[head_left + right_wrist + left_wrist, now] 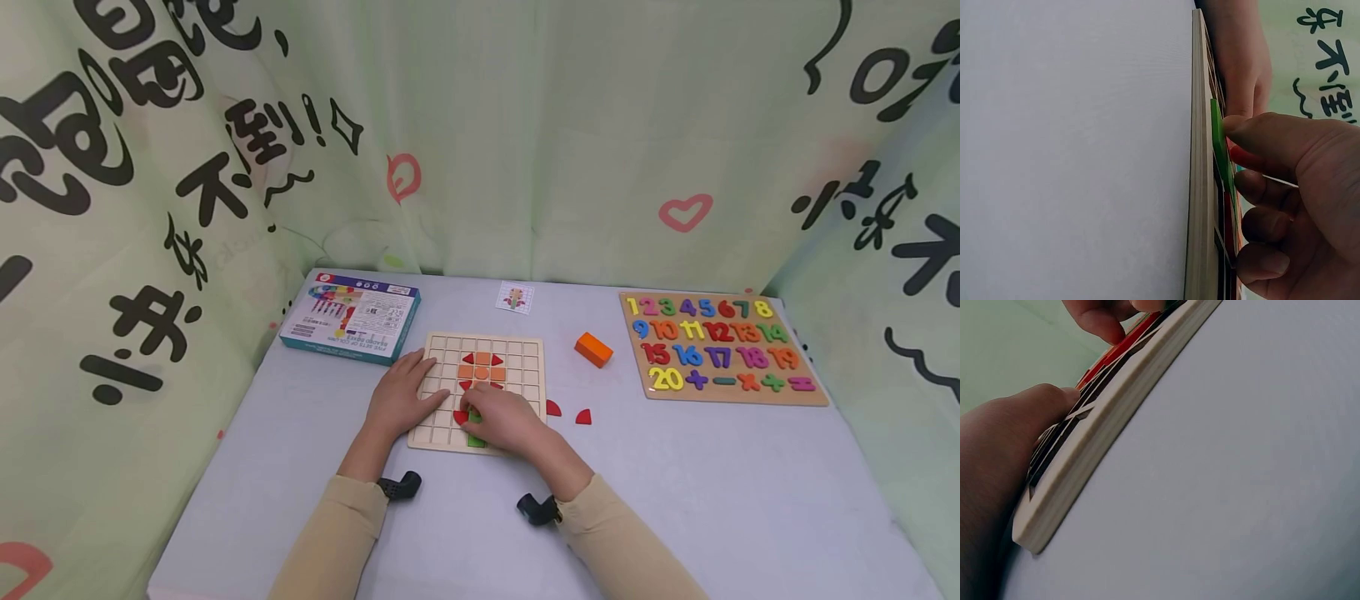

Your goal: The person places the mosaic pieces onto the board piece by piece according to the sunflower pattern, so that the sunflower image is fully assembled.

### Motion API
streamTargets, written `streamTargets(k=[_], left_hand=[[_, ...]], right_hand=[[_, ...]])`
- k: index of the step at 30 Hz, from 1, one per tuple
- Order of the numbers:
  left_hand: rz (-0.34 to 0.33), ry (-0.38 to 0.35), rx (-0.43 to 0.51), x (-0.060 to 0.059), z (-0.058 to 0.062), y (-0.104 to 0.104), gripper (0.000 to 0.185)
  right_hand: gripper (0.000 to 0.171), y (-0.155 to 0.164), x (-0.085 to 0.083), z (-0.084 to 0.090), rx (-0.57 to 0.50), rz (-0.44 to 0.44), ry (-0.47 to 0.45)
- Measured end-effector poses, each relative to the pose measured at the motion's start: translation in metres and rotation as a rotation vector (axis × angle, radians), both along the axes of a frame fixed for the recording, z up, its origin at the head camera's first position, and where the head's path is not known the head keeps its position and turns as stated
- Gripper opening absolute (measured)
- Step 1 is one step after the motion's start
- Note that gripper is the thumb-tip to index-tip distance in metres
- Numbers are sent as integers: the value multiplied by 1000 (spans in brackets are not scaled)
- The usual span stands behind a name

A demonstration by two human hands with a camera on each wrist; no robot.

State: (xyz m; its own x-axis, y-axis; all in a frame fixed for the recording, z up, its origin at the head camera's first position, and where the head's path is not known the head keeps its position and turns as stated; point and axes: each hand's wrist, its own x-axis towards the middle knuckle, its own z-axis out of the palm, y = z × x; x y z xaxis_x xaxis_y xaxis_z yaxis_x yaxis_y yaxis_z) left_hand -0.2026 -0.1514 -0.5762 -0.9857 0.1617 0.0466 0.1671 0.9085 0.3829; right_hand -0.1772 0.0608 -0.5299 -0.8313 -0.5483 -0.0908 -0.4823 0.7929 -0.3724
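A square wooden grid board (442, 350) lies on the table, with orange, red and green pieces set in its cells. My left hand (401, 396) rests on its left side, fingers spread and thumb on the grid. Over the lower middle of the board, my right hand (506, 419) has curled fingers and pinches a red quarter-circle piece (460, 417) between thumb and forefinger. Right beside that thumb, in the right wrist view, is a green piece (1217, 128). The hand hides part of the grid.
Two red quarter-circle pieces (583, 417) lie right of the board, below an orange block (594, 350). A patterned card (515, 297) is behind the board. A box (352, 317) stands at the back left and a number board (731, 350) at the right.
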Motion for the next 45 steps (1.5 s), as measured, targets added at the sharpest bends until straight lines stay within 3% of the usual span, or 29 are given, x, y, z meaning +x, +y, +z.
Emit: streamTargets(k=[8,14,24,28,37,45], left_hand=[[-4,9,0,-1,0,0,75],[0,9,-3,-1,0,1,75],[4,-9,5,0,-1,1,77],[0,-10,10,0,-2,0,77],[1,7,24,1,-1,0,75],[0,4,25,1,0,1,75]], right_hand=[[24,1,0,1,2,-6,0],[22,13,1,13,-37,-40,-36],[21,51,-4,24,-67,-177,-73],[22,70,-4,23,-67,-244,-91],[29,113,-8,15,-73,-305,-88],[32,136,-7,4,-63,-303,-79]])
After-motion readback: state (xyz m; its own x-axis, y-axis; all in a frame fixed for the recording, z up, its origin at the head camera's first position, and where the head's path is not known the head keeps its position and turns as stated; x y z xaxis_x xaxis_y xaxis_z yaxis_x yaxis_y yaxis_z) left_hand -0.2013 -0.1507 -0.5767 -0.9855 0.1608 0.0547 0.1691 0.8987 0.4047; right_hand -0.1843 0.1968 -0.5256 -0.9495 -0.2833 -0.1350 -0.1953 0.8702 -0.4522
